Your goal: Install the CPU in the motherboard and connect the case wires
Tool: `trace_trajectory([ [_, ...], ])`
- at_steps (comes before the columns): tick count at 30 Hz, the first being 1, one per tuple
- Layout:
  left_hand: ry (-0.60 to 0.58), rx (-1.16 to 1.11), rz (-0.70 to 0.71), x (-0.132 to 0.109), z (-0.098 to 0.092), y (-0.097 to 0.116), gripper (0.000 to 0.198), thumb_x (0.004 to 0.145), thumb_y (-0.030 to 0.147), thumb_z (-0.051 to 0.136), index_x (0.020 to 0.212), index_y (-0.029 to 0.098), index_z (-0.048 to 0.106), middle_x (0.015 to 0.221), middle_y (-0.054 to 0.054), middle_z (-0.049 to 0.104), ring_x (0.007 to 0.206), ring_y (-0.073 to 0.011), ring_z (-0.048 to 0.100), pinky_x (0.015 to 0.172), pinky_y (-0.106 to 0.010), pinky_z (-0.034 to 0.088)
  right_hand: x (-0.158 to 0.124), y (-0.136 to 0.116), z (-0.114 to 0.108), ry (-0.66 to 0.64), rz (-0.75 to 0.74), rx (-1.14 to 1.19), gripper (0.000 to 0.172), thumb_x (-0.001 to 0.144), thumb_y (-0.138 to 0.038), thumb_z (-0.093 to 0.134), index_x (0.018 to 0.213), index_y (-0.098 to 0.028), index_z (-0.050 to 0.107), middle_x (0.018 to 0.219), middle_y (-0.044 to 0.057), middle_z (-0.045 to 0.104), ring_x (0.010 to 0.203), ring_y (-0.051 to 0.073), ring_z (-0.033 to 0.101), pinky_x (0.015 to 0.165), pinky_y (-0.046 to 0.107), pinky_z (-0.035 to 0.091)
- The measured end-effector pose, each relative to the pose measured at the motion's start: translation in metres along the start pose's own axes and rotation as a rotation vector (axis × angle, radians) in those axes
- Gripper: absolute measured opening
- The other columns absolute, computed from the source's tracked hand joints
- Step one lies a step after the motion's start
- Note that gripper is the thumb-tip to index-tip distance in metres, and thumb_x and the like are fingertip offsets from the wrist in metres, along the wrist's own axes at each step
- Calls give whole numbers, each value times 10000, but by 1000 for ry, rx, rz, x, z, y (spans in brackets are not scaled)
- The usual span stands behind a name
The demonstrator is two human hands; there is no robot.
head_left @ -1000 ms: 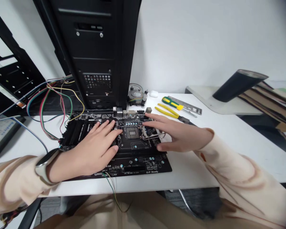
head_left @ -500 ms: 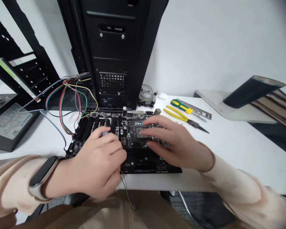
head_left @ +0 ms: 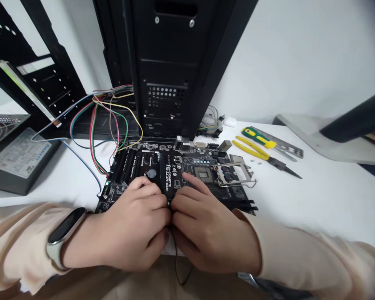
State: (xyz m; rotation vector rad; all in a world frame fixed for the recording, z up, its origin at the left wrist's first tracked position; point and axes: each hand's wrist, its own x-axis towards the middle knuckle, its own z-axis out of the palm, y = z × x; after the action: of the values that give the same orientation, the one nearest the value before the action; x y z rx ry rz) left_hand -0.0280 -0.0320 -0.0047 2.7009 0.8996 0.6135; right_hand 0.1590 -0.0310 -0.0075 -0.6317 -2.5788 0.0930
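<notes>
A black motherboard [head_left: 153,160] lies flat on the white table. Over its front edge, my left hand [head_left: 137,223] and my right hand [head_left: 203,227] meet, knuckles touching, with fingers curled. A thin dark cable [head_left: 176,266] hangs down from between them; its upper end is hidden by the fingers, so which hand grips it cannot be made out. The CPU socket [head_left: 203,174] shows behind my right hand, its metal frame [head_left: 233,173] raised open to the right. A round coin battery [head_left: 151,173] sits just beyond my left fingers.
Behind the board stands a black computer case [head_left: 175,50] with coloured wires [head_left: 93,133] running to the board's left edge. A power supply [head_left: 21,154] is at the left. Yellow pliers [head_left: 253,150], a green screwdriver [head_left: 258,137] and a small fan [head_left: 210,123] lie on the right.
My right hand has left the CPU socket and come left and down to meet my left hand, its fingers now curled. The view has shifted, so the case and tools appear farther right.
</notes>
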Motion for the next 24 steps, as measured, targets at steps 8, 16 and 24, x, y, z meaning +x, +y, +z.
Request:
trace_trajectory([
  [8, 6, -15, 55, 1, -1, -1, 168, 775, 132, 481, 617, 159, 531, 663, -11, 525, 677, -164, 444, 760, -378, 346, -7, 4, 3, 31, 13, 72, 259, 867, -113, 437, 640, -172, 547, 684, 6, 505, 744, 148, 447, 1112, 427, 297],
  [16, -19, 23, 101, 1, -3, 0, 241, 837, 98, 401, 640, 155, 527, 685, -31, 523, 669, -165, 424, 676, -344, 343, -8, 8, 4, 75, -57, 49, 289, 882, -97, 411, 625, -174, 520, 677, -13, 514, 746, 134, 450, 1116, 401, 280],
  [24, -118, -66, 83, 4, -7, 0, 237, 865, 88, 396, 668, 157, 509, 731, -40, 526, 708, -171, 424, 674, -330, 360, -9, 10, 7, 69, -80, 63, 255, 869, -107, 441, 637, -180, 517, 686, -18, 518, 772, 137, 461, 1148, 397, 233],
])
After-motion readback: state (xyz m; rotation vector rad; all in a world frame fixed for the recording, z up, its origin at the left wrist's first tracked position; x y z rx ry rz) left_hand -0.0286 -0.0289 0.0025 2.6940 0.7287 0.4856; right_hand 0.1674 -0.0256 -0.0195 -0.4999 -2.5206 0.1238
